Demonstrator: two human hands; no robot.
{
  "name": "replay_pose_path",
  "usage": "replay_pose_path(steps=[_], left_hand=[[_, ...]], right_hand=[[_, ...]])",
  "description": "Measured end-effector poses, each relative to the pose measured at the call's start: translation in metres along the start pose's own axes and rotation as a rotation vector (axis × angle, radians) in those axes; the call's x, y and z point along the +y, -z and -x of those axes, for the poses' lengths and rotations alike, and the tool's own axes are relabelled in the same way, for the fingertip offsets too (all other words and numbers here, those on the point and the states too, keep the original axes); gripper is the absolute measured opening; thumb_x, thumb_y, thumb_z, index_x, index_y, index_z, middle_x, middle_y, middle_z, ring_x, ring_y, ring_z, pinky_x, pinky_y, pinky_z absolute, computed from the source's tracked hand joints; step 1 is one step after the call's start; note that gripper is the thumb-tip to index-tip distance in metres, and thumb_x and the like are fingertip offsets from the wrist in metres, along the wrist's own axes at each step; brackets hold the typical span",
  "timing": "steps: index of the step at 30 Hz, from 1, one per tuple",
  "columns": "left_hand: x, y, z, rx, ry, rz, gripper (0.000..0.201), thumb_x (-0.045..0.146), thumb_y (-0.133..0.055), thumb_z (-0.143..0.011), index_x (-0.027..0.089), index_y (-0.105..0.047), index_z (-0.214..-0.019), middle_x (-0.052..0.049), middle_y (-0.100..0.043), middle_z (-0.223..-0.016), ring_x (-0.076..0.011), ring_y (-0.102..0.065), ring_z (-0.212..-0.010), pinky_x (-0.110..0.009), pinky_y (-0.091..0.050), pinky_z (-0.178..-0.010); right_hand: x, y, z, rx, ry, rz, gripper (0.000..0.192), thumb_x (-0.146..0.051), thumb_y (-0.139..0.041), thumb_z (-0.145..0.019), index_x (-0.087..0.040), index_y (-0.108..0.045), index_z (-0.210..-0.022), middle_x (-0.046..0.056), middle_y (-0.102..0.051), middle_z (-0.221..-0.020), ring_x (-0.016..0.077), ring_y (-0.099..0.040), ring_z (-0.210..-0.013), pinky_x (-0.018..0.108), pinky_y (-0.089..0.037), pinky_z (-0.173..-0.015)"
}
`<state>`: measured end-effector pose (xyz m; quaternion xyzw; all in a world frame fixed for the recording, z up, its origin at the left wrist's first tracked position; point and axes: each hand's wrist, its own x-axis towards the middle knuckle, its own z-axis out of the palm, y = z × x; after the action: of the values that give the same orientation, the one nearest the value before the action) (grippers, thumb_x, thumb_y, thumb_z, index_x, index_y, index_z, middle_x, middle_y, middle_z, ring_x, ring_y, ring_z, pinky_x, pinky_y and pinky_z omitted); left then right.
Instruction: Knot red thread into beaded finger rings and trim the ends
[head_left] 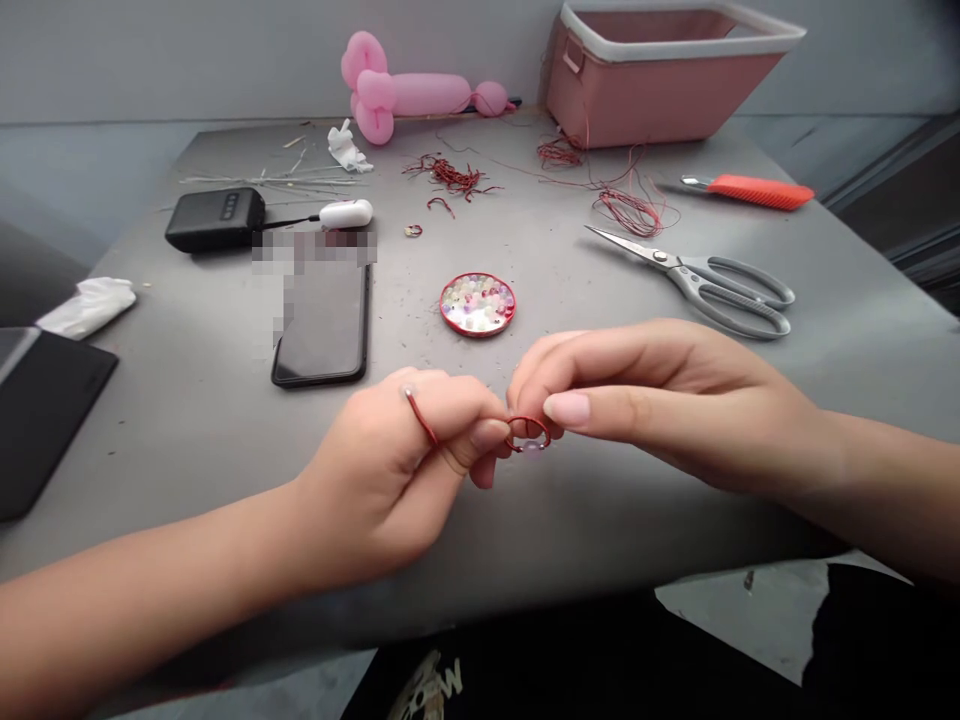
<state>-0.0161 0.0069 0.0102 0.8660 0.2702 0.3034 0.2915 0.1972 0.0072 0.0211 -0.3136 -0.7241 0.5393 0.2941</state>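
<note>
both hands meet over the bench (225, 420). the left hand (397, 470) and right hand (652, 400) each have fingers pinched tight on a red wire loop (527, 433). a round bead dish (478, 304) lies just beyond.

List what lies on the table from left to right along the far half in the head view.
Black power bank → white crumpled scrap → pink balloon → pink basket → orange-handled tool.

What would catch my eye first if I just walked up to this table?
Probably the two hands at the near edge: the left hand and right hand pinch a small red wire loop between them. Behind them sit a round red lid of pale beads, and a pink balloon animal at the far edge.
</note>
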Motion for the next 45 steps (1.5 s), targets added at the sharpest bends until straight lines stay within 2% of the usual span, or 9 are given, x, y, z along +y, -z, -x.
replay_pose_path(steps=[3, 7, 11, 15, 19, 26, 34, 40, 45], left_hand=[[0.003, 0.001, -0.003, -0.005, 0.108, 0.2, 0.025, 0.009, -0.045, -0.096, 0.019, -0.058, -0.077, 0.003, -0.066, -0.061, -0.0101, -0.063, -0.058, -0.021, -0.052, -0.057], [0.006, 0.001, -0.002, -0.01, 0.138, 0.287, 0.026, 0.01, -0.045, -0.097, 0.019, -0.06, -0.078, 0.003, -0.068, -0.063, -0.0105, -0.066, -0.062, -0.021, -0.055, -0.061], [0.007, 0.0, -0.001, -0.011, 0.164, 0.305, 0.026, 0.009, -0.044, -0.097, 0.019, -0.06, -0.078, 0.002, -0.07, -0.064, -0.0124, -0.068, -0.065, -0.023, -0.057, -0.064], [0.007, -0.001, 0.0, -0.069, 0.244, 0.412, 0.029, 0.013, -0.041, -0.099, 0.02, -0.057, -0.076, 0.001, -0.07, -0.059, -0.0133, -0.069, -0.063, -0.024, -0.058, -0.062], [0.005, -0.002, 0.001, -0.142, 0.291, 0.533, 0.031, 0.015, -0.037, -0.1, 0.02, -0.054, -0.075, 0.003, -0.068, -0.052, -0.0131, -0.067, -0.057, -0.025, -0.057, -0.059], [0.005, -0.001, -0.003, -0.216, 0.39, 0.686, 0.032, 0.014, -0.035, -0.1, 0.02, -0.051, -0.073, 0.003, -0.067, -0.05, -0.0131, -0.068, -0.056, -0.025, -0.056, -0.059], [0.005, -0.001, -0.003, -0.153, 0.348, 0.633, 0.029, 0.012, -0.037, -0.099, 0.019, -0.056, -0.078, 0.0, -0.072, -0.06, -0.0145, -0.071, -0.068, -0.025, -0.057, -0.063], [0.006, -0.001, -0.001, -0.209, 0.502, 0.925, 0.026, 0.024, -0.044, -0.1, 0.018, -0.059, -0.08, 0.001, -0.07, -0.063, -0.0113, -0.067, -0.072, -0.022, -0.053, -0.075], [0.006, 0.0, -0.002, -0.285, 0.577, 1.129, 0.027, 0.024, -0.044, -0.099, 0.018, -0.057, -0.076, 0.003, -0.062, -0.054, -0.009, -0.06, -0.06, -0.019, -0.048, -0.067]], right_hand=[[0.007, 0.002, -0.004, -0.053, 0.017, -0.205, 0.006, -0.016, -0.06, -0.091, -0.015, -0.066, -0.089, 0.004, -0.07, -0.089, 0.0132, -0.068, -0.087, 0.027, -0.057, -0.079], [0.014, -0.003, -0.004, 0.017, 0.114, -0.235, 0.008, -0.011, -0.068, -0.084, -0.015, -0.065, -0.09, 0.003, -0.071, -0.086, 0.0114, -0.069, -0.082, 0.023, -0.058, -0.072], [0.011, -0.006, -0.003, 0.119, 0.225, -0.032, 0.008, -0.013, -0.067, -0.085, -0.016, -0.068, -0.092, 0.003, -0.071, -0.085, 0.0107, -0.068, -0.077, 0.022, -0.058, -0.068], [0.006, -0.007, -0.001, 0.215, 0.345, 0.246, 0.013, -0.01, -0.063, -0.084, -0.02, -0.07, -0.088, 0.003, -0.071, -0.083, 0.011, -0.066, -0.074, 0.023, -0.057, -0.066], [0.005, -0.009, 0.001, 0.236, 0.403, 0.34, 0.015, -0.009, -0.061, -0.084, -0.021, -0.07, -0.087, 0.004, -0.07, -0.084, 0.011, -0.066, -0.072, 0.024, -0.056, -0.065], [0.004, -0.009, 0.002, 0.233, 0.427, 0.436, 0.016, -0.008, -0.061, -0.083, -0.021, -0.07, -0.086, 0.004, -0.07, -0.082, 0.0108, -0.066, -0.071, 0.023, -0.056, -0.062], [0.0, -0.007, 0.001, 0.227, 0.426, 0.445, 0.017, -0.007, -0.063, -0.083, -0.02, -0.07, -0.09, 0.005, -0.071, -0.086, 0.0102, -0.066, -0.074, 0.021, -0.058, -0.069], [0.0, -0.005, 0.003, 0.194, 0.463, 0.511, 0.019, -0.005, -0.057, -0.087, -0.019, -0.07, -0.092, 0.005, -0.071, -0.089, 0.0095, -0.067, -0.078, 0.02, -0.058, -0.07], [0.0, -0.001, 0.003, 0.123, 0.502, 0.509, 0.018, -0.005, -0.058, -0.088, -0.018, -0.07, -0.091, 0.005, -0.07, -0.09, 0.0092, -0.068, -0.079, 0.02, -0.058, -0.072]])
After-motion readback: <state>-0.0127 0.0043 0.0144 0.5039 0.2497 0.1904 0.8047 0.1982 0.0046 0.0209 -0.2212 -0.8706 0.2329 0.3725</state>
